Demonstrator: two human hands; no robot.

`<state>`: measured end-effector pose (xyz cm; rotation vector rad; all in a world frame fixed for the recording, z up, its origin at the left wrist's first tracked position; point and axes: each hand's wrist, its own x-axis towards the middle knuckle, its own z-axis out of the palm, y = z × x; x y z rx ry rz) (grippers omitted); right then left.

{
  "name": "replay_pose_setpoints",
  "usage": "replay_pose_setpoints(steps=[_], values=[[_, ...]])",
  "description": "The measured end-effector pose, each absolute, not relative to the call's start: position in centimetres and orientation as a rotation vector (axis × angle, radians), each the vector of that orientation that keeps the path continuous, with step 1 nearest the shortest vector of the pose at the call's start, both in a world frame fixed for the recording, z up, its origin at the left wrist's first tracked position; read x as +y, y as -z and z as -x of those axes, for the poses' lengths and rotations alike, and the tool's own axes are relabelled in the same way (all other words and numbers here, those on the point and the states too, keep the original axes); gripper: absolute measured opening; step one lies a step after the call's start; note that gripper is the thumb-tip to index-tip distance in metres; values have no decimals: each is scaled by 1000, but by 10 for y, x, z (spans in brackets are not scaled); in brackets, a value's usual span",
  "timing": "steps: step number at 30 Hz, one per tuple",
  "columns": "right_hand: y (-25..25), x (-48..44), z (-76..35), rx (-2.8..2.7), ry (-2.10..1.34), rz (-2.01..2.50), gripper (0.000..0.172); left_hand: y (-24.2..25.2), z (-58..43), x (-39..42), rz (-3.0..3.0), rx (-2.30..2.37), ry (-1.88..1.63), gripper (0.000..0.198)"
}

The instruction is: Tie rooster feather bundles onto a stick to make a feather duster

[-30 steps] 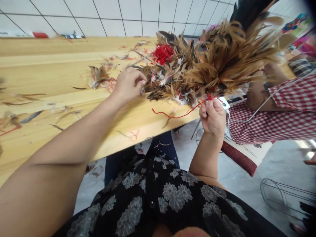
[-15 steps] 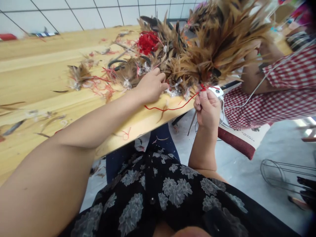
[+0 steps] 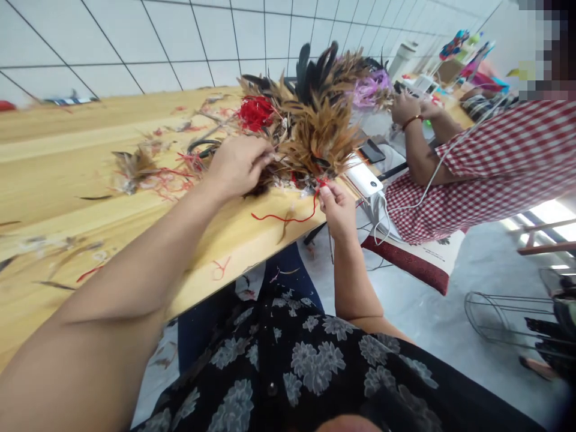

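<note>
My right hand (image 3: 339, 207) is closed around the base of a bundle of brown feathers (image 3: 321, 135) on a thin stick (image 3: 332, 249). Red string (image 3: 288, 219) is wound at the bundle's base, and its loose end trails left over the table. Over the heap of smaller feather bunches, my left hand (image 3: 240, 163) has its thumb and fingers pinched together; what is between them is hidden. Behind the hands lie a tangle of red string (image 3: 255, 114) and upright black feathers (image 3: 315, 69).
Loose feathers and red scraps litter the wooden table (image 3: 90, 222). A white power bank (image 3: 363, 177) with a cable and a dark phone (image 3: 372, 151) lie on the right. A co-worker in a checked sleeve (image 3: 490, 141) sits there. Purple strands (image 3: 371, 89) lie behind.
My right hand and the feather bundle have moved left and tilted away, uncovering the co-worker's hands. My left hand has moved left across the heap. The view has shifted somewhat.
</note>
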<state>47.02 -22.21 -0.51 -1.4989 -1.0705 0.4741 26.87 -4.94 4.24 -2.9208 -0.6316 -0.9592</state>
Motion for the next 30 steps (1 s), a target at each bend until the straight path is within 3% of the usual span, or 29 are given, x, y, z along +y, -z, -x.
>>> replay_pose_setpoints(steps=[6,14,30], values=[[-7,-212,-449,-960,-447,1730,16,-93,-234,-59,3096,-314,1011,34],[-13,-207,-426,-1180,-381,1822,15,-93,-253,-79,3249,-346,622,21],[-24,-218,-421,-1377,-341,1749,17,-78,-261,-75,3189,-404,810,19]])
